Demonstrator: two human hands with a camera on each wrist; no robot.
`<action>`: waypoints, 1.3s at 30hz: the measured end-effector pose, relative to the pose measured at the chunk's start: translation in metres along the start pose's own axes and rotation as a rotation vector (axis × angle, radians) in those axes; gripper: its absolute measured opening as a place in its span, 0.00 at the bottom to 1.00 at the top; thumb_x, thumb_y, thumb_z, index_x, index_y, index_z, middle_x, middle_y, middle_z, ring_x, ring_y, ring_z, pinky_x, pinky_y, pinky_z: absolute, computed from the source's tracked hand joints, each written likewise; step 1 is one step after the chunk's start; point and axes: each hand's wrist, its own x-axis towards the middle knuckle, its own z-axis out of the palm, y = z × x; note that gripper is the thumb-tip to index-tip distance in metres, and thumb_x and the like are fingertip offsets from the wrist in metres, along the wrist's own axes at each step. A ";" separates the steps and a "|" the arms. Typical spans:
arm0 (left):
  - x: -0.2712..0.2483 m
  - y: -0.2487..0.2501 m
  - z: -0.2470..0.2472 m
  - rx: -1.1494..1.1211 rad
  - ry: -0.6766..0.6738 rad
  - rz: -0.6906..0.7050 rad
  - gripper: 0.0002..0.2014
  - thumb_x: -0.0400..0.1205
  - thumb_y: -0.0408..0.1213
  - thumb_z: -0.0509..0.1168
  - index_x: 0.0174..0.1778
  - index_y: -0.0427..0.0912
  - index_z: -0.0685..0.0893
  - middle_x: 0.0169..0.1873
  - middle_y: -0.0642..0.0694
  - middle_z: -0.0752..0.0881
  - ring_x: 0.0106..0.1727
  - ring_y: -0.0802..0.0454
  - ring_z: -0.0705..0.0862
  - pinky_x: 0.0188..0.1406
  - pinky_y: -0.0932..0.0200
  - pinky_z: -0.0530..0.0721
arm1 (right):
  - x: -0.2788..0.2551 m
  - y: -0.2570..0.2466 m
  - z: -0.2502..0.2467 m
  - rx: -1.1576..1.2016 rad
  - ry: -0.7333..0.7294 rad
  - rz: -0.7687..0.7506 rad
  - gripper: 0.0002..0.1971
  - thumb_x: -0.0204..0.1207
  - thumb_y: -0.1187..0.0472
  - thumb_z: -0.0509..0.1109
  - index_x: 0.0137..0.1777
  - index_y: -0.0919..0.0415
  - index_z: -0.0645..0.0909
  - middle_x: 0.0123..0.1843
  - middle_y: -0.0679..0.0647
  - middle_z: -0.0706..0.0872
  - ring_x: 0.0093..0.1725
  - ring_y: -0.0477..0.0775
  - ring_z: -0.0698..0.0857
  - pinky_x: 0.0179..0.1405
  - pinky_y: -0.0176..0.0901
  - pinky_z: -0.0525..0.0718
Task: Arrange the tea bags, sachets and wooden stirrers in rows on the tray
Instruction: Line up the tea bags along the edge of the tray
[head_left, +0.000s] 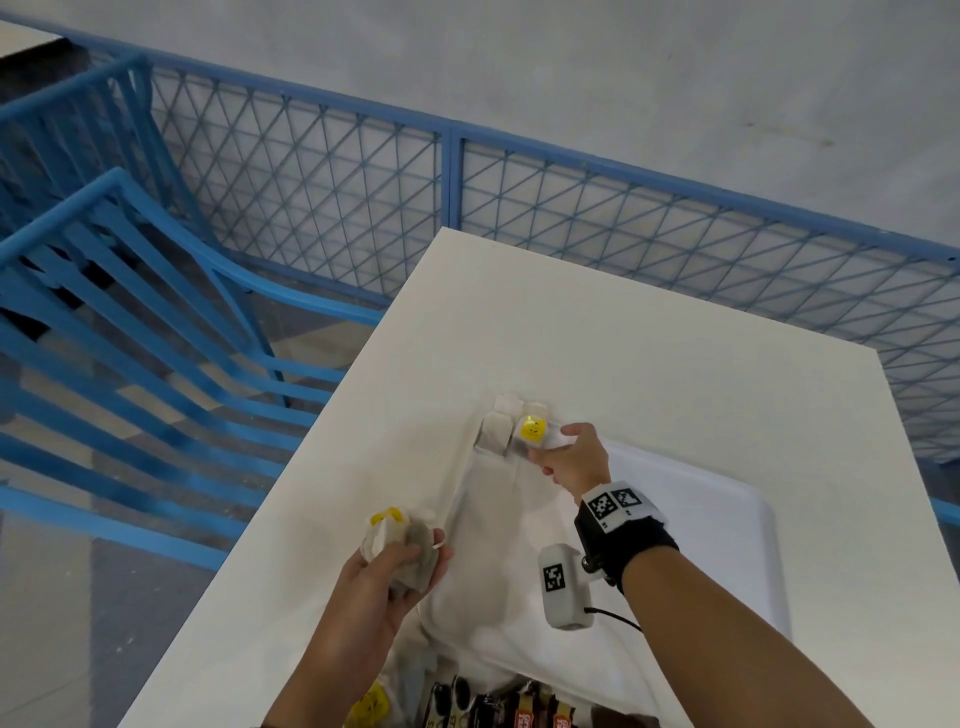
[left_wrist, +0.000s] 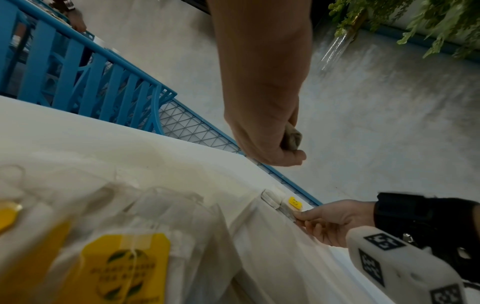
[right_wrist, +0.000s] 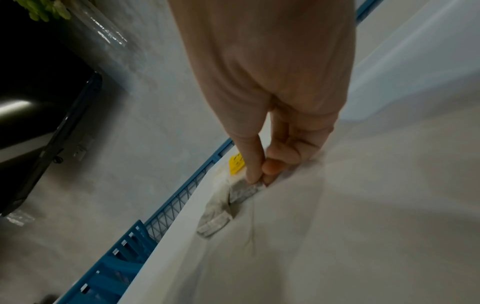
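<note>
Our right hand pinches a tea bag between thumb and forefinger, the fingers curled down so the bag lies at the far left corner of the white tray. Its yellow tag sits just beyond our fingertips, and a second tea bag lies just beside it on the left, the two starting a row along the tray's far edge. Our left hand hovers over the near left side of the tray, curled around a bunch of tea bags with a yellow tag poking out on top. Nearer to us, at the tray's close end, we see more tea bags with yellow tags and a cluster of dark sachets. The tray rests on the white counter, with blue chairs and a blue mesh railing beyond.
</note>
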 end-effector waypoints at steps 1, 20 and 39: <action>-0.001 -0.001 0.001 0.005 -0.002 -0.001 0.10 0.81 0.23 0.57 0.55 0.26 0.80 0.44 0.34 0.90 0.47 0.40 0.90 0.42 0.56 0.90 | 0.000 0.000 0.000 0.000 0.002 -0.012 0.26 0.67 0.63 0.79 0.56 0.58 0.66 0.44 0.60 0.84 0.29 0.48 0.79 0.29 0.35 0.77; -0.010 -0.005 0.012 0.340 0.057 0.082 0.10 0.75 0.29 0.72 0.51 0.33 0.85 0.31 0.44 0.87 0.31 0.54 0.87 0.32 0.64 0.84 | -0.125 -0.021 0.000 0.094 -0.591 -0.270 0.05 0.79 0.61 0.67 0.50 0.55 0.83 0.41 0.46 0.86 0.35 0.43 0.83 0.31 0.33 0.78; -0.010 -0.005 -0.007 0.279 0.178 0.142 0.08 0.78 0.35 0.70 0.47 0.35 0.86 0.39 0.40 0.89 0.39 0.50 0.87 0.36 0.61 0.82 | -0.138 0.006 0.009 0.285 -0.531 -0.109 0.05 0.73 0.72 0.71 0.48 0.70 0.80 0.39 0.60 0.86 0.34 0.49 0.86 0.38 0.35 0.85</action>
